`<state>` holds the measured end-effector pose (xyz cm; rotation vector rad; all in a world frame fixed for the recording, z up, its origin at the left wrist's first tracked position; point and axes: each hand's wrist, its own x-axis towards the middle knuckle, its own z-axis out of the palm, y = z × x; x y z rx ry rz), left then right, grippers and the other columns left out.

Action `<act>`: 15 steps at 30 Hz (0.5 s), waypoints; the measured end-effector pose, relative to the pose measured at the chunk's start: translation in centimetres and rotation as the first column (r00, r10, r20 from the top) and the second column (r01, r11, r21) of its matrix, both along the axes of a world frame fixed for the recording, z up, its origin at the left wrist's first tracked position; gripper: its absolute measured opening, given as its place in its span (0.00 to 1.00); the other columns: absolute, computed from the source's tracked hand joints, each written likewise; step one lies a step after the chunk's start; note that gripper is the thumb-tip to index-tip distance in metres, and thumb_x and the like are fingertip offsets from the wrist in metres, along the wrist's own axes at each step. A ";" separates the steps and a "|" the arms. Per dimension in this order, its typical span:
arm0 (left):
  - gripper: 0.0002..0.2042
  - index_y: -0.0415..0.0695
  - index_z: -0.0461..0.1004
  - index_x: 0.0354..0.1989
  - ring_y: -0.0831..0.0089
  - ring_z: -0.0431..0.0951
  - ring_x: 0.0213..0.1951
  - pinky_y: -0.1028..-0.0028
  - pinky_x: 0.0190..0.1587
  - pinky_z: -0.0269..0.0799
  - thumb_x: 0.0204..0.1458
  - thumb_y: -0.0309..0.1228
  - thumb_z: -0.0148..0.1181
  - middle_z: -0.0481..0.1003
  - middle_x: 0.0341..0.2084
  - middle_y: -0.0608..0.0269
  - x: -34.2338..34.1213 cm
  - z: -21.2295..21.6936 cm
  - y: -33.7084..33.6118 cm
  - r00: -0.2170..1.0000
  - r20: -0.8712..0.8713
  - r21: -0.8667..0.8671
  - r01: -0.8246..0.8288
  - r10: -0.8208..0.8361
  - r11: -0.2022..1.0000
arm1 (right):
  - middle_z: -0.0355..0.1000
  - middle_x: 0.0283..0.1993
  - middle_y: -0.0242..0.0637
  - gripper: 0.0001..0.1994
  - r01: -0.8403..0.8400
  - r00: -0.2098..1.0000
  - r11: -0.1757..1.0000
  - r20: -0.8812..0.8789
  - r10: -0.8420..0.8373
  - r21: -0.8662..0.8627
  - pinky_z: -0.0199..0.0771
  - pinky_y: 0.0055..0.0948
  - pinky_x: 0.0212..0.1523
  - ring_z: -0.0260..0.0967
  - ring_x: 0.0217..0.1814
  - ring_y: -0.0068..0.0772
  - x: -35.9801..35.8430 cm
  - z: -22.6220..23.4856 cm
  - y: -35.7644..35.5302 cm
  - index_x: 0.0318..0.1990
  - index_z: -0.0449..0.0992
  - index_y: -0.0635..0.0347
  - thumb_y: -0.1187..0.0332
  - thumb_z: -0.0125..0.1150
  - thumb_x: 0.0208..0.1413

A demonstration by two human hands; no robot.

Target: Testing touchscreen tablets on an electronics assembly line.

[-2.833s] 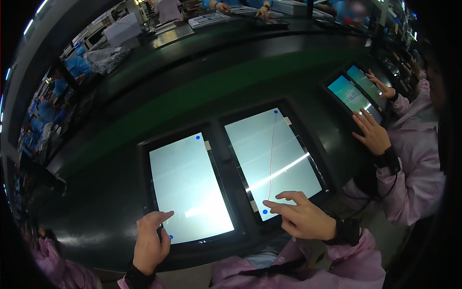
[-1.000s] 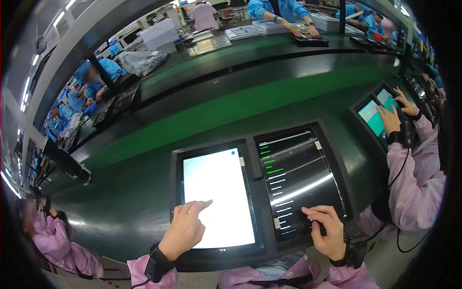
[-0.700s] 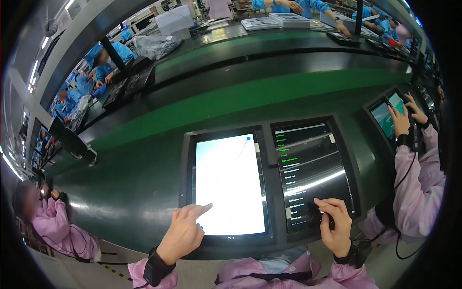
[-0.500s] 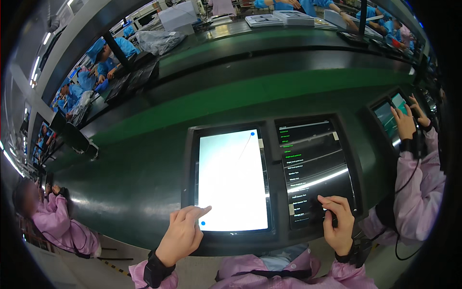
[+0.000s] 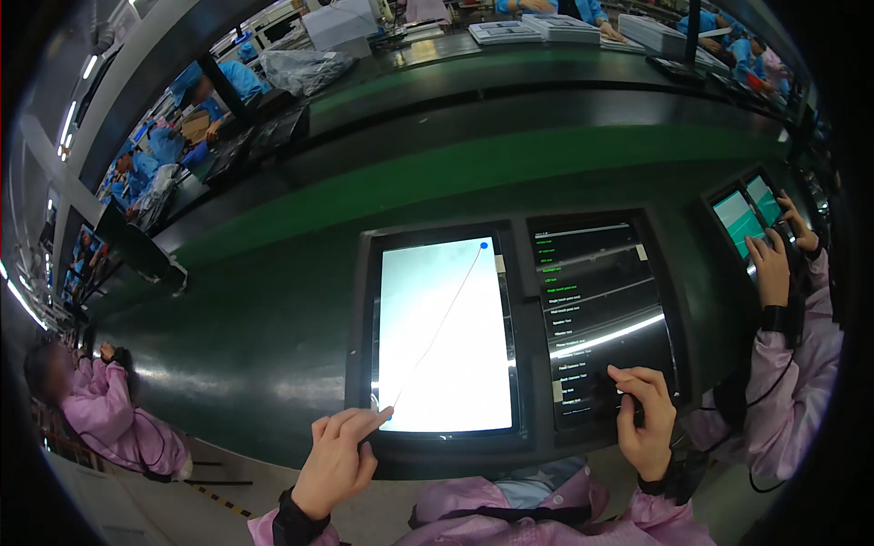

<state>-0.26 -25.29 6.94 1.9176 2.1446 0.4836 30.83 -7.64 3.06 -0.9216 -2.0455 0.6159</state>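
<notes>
A tablet with a lit white screen (image 5: 446,346) lies in a black tray (image 5: 360,300) before me. A thin line crosses its screen from a blue dot at the upper right to the lower left. There the index fingertip of my left hand (image 5: 335,460) touches the glass; the other fingers bend loosely and hold nothing. To the right, a second tablet (image 5: 596,314) shows a dark screen with a list in green and white. Above its lower right part hovers my right hand (image 5: 648,423), fingers bent and thumb apart. I see nothing clearly held in it.
Both trays rest near the front edge of a dark green bench (image 5: 246,337). At the right, a co-worker's hands (image 5: 774,268) are over two lit tablets (image 5: 736,223). Another person in pink (image 5: 105,400) sits at the left. Stacked white boxes (image 5: 560,29) stand across the bench.
My left index fingertip has moved down to the screen's lower left corner. The line, short and near the top before, now spans the screen. My right hand has barely moved.
</notes>
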 end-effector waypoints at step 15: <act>0.28 0.45 0.70 0.57 0.67 0.67 0.52 0.67 0.54 0.55 0.42 0.18 0.52 0.69 0.45 0.62 0.3 -0.2 -0.5 0.999 -0.025 0.027 -0.031 0.032 0.999 | 0.76 0.47 0.43 0.14 -0.008 1.000 0.999 -0.001 0.008 0.043 0.73 0.31 0.45 0.70 0.46 0.42 0.1 -0.1 0.1 0.38 0.73 0.69 0.87 0.52 0.40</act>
